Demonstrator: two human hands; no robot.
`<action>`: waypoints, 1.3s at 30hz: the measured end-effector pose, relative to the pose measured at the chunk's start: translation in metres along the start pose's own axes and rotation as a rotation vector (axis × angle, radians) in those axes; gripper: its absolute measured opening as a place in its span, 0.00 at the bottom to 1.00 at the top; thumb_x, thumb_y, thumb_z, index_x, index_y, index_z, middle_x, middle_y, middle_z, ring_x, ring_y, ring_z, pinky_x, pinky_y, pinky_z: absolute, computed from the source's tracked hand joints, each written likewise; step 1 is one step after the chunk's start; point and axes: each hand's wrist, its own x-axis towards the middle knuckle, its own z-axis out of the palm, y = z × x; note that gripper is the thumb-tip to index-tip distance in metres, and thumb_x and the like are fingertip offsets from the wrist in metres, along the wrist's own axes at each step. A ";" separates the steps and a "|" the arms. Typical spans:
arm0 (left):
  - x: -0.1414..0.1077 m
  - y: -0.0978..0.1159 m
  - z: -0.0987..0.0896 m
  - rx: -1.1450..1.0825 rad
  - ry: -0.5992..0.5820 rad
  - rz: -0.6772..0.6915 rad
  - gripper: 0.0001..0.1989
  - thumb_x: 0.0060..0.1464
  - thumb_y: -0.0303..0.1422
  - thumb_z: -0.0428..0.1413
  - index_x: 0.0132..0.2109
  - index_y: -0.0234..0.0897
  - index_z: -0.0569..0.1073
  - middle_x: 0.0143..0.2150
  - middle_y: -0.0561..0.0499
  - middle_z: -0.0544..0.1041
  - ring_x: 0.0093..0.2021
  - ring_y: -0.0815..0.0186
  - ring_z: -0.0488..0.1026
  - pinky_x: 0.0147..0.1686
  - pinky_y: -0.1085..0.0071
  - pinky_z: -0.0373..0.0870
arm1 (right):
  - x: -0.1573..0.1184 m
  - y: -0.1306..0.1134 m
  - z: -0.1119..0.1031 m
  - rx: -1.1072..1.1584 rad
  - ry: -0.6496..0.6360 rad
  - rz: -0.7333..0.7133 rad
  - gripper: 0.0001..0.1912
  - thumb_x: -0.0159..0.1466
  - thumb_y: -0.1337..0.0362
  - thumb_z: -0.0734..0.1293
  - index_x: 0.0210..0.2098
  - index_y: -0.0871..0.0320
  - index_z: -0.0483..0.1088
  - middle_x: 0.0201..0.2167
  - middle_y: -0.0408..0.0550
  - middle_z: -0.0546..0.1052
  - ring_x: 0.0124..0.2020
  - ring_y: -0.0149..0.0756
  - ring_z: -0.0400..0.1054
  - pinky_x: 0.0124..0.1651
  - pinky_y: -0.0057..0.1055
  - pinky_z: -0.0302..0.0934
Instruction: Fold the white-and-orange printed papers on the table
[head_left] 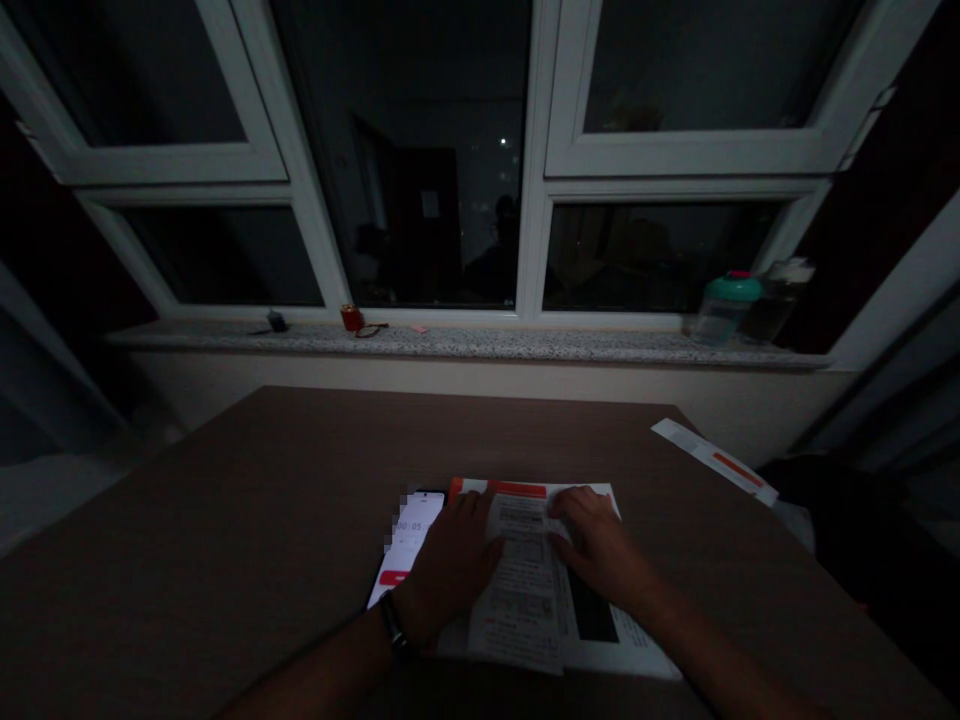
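Note:
A narrow printed sheet (517,610) lies on top of a wider printed paper (645,655) with an orange band along its far edge and a dark block at its right side. Across the left part of these papers rests my left hand (456,550), fingers stretched forward and thumb apart; a dark band circles its wrist. My right hand (596,540) lies on the right part, fingers bent a little and thumb spread, by the narrow sheet's edge. Beside my left hand, a lit phone (412,525) showing a timer is partly covered by that hand and forearm.
The brown table (225,560) reaches toward a granite windowsill (465,342). A white strip of paper with an orange mark (716,460) lies at the table's right edge. On the sill stand a green-lidded bottle (724,305), another bottle (776,300) and a small red item (351,318).

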 end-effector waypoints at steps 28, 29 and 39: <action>0.004 0.011 -0.011 -0.066 0.017 0.084 0.22 0.64 0.24 0.44 0.64 0.37 0.61 0.57 0.44 0.71 0.55 0.58 0.69 0.57 0.59 0.64 | 0.001 0.005 0.000 0.064 -0.083 0.032 0.12 0.63 0.69 0.64 0.47 0.56 0.70 0.51 0.53 0.72 0.55 0.45 0.65 0.59 0.43 0.60; 0.004 0.010 -0.011 -0.065 0.021 0.086 0.22 0.64 0.24 0.45 0.64 0.36 0.61 0.57 0.44 0.71 0.55 0.58 0.69 0.57 0.59 0.64 | 0.001 0.005 0.000 0.065 -0.080 0.035 0.12 0.63 0.69 0.64 0.47 0.56 0.70 0.51 0.53 0.72 0.55 0.45 0.65 0.59 0.43 0.60; 0.002 0.002 -0.001 -0.103 0.047 0.086 0.21 0.66 0.26 0.45 0.64 0.37 0.60 0.57 0.45 0.71 0.54 0.58 0.68 0.56 0.59 0.64 | 0.000 0.009 0.002 0.075 -0.075 0.024 0.13 0.63 0.69 0.64 0.48 0.55 0.70 0.51 0.53 0.72 0.54 0.44 0.66 0.58 0.44 0.61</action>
